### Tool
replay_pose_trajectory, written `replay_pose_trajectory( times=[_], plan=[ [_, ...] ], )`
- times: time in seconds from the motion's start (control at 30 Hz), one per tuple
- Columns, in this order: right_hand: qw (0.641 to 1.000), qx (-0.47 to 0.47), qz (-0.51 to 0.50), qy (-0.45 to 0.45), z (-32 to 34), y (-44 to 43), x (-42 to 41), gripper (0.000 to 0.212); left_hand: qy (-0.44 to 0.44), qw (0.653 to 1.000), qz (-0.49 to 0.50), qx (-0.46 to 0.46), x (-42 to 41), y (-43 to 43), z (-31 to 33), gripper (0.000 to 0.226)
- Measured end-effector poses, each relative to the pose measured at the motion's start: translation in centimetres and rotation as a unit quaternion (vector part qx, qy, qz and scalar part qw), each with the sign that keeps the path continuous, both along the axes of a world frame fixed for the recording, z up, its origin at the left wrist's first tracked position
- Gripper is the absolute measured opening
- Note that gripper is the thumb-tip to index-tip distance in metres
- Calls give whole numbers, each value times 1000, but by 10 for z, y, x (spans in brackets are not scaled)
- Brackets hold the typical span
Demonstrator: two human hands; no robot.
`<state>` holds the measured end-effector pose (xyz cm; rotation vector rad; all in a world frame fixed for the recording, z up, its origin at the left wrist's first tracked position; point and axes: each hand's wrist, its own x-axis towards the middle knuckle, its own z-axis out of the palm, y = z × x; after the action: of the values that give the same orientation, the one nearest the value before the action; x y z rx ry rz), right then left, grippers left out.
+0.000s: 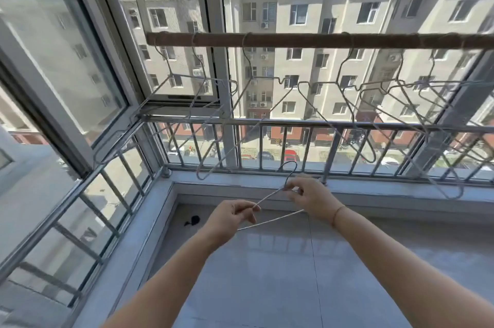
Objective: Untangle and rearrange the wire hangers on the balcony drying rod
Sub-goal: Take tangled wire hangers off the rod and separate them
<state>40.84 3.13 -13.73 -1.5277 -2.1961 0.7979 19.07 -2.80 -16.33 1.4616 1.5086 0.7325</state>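
Hanger pinched off the rod: left hand on shoulder wire, right hand at neck. Could snag crowded right-end hangers if rehung there.

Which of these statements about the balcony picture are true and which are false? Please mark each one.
1. Both hands hold one wire hanger. True: the left hand pinches one arm of the held hanger and the right hand has its grip near the neck.
2. The held hanger hangs on the drying rod. False: it is off the drying rod, well below it.
3. Several hangers hang on the rod. True, for example one hanger left of centre.
4. The rod is bare shiny metal. False: it looks brown and dull.
5. A thin bracelet is on the left wrist. False: the bracelet is on the right wrist.
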Motion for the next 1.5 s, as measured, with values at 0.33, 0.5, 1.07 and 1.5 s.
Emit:
replay_pose_trajectory(
  times=[0.33, 0.5, 1.07, 1.5],
  plan=[
    [994, -63, -46, 82, 4, -30, 13, 16, 74, 973, 129, 175, 25, 1, -3, 28],
    [969, -91, -82, 215, 21, -40, 4, 15, -120, 984, 98, 89, 70, -21, 19, 24],
    [882, 35, -155, 444, 149, 13, -38, 18, -245, 946, 104, 185, 83, 25, 136, 17],
    [866, -33, -188, 462, 166, 72, -49, 20, -180, 948, 151, 214, 79, 88, 153, 20]
  ],
)
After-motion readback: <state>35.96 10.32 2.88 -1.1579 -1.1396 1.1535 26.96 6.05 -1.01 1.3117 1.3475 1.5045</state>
